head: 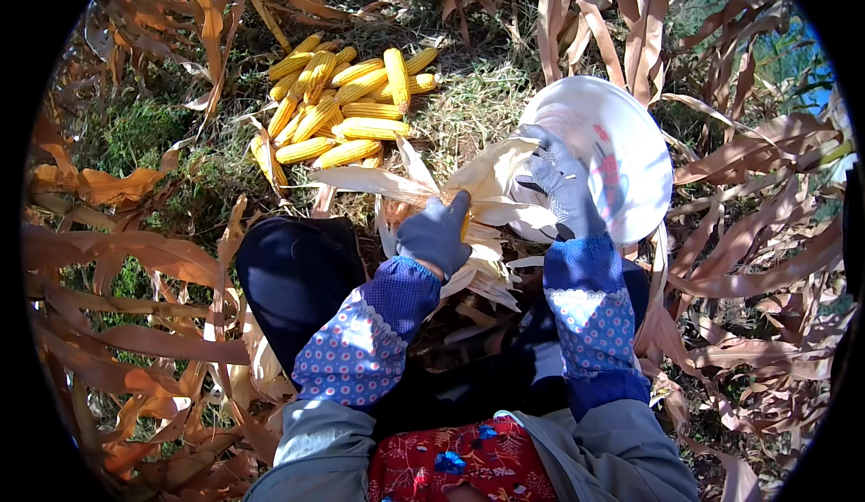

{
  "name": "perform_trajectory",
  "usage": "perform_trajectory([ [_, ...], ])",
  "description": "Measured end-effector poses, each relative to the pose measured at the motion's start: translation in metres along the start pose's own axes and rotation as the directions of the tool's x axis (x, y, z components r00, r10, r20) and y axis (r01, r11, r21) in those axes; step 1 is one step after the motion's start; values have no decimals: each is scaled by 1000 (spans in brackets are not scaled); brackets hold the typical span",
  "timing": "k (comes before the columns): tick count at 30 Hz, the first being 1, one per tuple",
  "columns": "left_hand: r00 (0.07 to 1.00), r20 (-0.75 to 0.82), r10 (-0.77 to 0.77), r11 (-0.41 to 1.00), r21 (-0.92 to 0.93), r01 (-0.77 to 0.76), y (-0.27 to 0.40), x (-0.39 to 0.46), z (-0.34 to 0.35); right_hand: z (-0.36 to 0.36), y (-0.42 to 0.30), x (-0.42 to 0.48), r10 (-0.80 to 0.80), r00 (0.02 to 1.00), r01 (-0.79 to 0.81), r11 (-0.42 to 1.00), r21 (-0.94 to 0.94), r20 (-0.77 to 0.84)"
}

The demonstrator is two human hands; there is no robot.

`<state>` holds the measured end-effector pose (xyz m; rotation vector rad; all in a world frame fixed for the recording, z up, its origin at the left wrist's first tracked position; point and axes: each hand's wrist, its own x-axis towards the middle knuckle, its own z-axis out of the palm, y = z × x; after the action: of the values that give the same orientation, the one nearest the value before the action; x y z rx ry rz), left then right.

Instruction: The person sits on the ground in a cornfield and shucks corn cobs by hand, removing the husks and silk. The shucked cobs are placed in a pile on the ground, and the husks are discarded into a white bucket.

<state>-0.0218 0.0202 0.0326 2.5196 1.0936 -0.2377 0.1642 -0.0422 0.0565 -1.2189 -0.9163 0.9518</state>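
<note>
My left hand [436,235], in a grey work glove, grips a corn ear [465,226] whose yellow kernels show in a narrow strip beside the thumb. Pale dry husk leaves [490,174] spread out around that ear. At their upper right, my right hand [557,177], gloved the same way, is closed on the husk. Behind the right hand is a white plastic basin [638,164], tilted, with a coloured print on its inner face. Ahead and to the left, husked yellow corn ears [324,113] lie in a loose heap on the ground.
Loose husks [483,279] lie between my knees. Dry corn stalks and leaves [135,252] crowd the left side, and more dry leaves [757,265] cover the right. Grass and straw [480,96] lie between the heap and the basin. My left knee [301,279] is close to the heap.
</note>
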Motion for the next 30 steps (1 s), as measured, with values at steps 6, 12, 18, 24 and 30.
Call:
perform_trajectory([
  [6,987,-146,73,995,-59,-82,-6,0,16,24,-11,-13,-206,978,200,879,-432,34],
  [12,954,-219,205,976,-27,-216,-4,-2,14,-12,7,2,27,876,-78,993,-85,-482],
  [18,907,-309,284,946,-61,-317,-13,-1,17,-17,-17,-1,-86,801,-62,972,-225,-592],
  [24,916,-310,254,962,-22,-274,-8,-5,9,2,-36,-10,-81,854,1,988,-153,-514],
  [30,896,-375,237,961,-43,-272,-8,-4,9,7,-37,-16,-194,933,-57,749,-660,-301],
])
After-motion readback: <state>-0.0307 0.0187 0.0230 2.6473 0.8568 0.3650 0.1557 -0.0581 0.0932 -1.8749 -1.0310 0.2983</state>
